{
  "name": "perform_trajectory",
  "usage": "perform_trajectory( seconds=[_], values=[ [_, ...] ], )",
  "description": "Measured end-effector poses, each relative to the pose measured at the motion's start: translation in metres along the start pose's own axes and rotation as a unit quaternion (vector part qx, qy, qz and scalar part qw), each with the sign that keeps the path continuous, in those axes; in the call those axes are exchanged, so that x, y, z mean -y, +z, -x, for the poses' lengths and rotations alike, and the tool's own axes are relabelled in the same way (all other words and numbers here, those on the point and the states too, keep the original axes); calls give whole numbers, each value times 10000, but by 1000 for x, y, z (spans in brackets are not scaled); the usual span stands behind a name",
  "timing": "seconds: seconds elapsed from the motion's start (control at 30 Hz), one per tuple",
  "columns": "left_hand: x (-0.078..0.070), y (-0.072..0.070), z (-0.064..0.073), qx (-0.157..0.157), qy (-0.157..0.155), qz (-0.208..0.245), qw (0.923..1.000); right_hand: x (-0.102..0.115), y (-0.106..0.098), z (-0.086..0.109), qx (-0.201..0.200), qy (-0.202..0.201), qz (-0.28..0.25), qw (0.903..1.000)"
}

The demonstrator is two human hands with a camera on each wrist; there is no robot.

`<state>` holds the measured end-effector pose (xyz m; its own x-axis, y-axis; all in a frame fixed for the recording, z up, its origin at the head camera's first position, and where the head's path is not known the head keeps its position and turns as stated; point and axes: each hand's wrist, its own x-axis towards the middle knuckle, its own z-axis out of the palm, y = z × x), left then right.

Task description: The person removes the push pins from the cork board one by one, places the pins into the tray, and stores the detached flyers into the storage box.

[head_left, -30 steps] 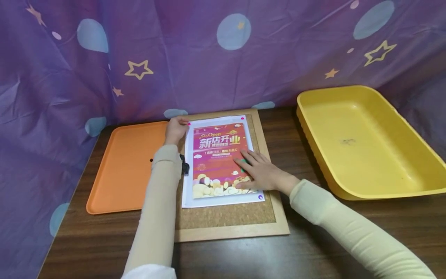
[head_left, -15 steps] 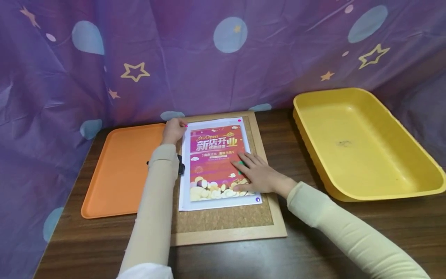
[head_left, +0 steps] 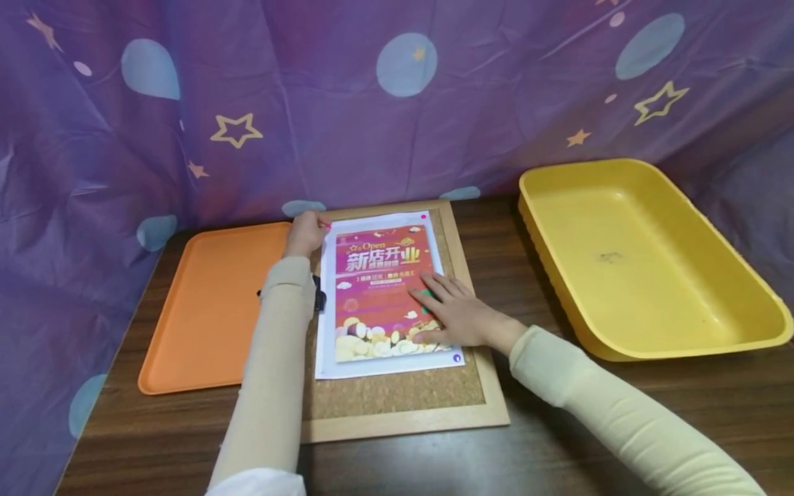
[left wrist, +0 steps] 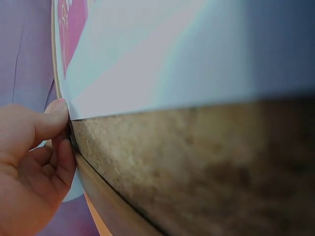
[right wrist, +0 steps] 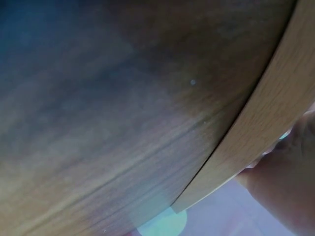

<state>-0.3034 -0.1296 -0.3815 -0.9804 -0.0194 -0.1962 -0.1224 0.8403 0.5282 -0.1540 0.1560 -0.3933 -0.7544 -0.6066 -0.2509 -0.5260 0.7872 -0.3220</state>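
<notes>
A red and purple poster (head_left: 378,289) on a white sheet (head_left: 372,370) lies on a wood-framed cork board (head_left: 397,399). At the sheet's upper left corner, my left hand (head_left: 304,234) pinches a small pink pushpin (head_left: 327,224) between thumb and fingertips. In the left wrist view the left hand (left wrist: 37,152) bends its fingers at the corner; the pin is hidden there. My right hand (head_left: 455,313) rests with spread fingers on the poster's right side. Green shows between those fingers. Another pink pushpin (head_left: 424,217) sits at the upper right corner, a purple one (head_left: 457,358) at the lower right.
An orange tray (head_left: 205,310) lies left of the board, partly behind the left forearm. To the right stands a deep yellow bin (head_left: 657,275) on the dark wooden table (head_left: 434,461). A purple curtain (head_left: 347,158) with stars hangs behind.
The left fingertips have shifted slightly left at the corner with the pink pushpin. My right hand stays on the poster. The whole head view has drifted a little.
</notes>
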Motion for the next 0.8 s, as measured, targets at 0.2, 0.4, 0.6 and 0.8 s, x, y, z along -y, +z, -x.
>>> perform_trajectory(
  seconds=[0.2, 0.4, 0.6, 0.8],
  values=[
    [0, -1, 0, 115, 6, -221, 9997, 0, 1, 0, 23, 32, 1, 10000],
    [-1, -1, 3, 150, 42, -175, 9997, 0, 0, -1, 14, 34, 75, 10000],
    [-1, -1, 4, 147, 93, -142, 9997, 0, 0, 0, 5, 50, 101, 9999],
    [4, 1, 4, 10, 237, 399, 9989, 0, 1, -1, 30, 46, 49, 10000]
  ],
)
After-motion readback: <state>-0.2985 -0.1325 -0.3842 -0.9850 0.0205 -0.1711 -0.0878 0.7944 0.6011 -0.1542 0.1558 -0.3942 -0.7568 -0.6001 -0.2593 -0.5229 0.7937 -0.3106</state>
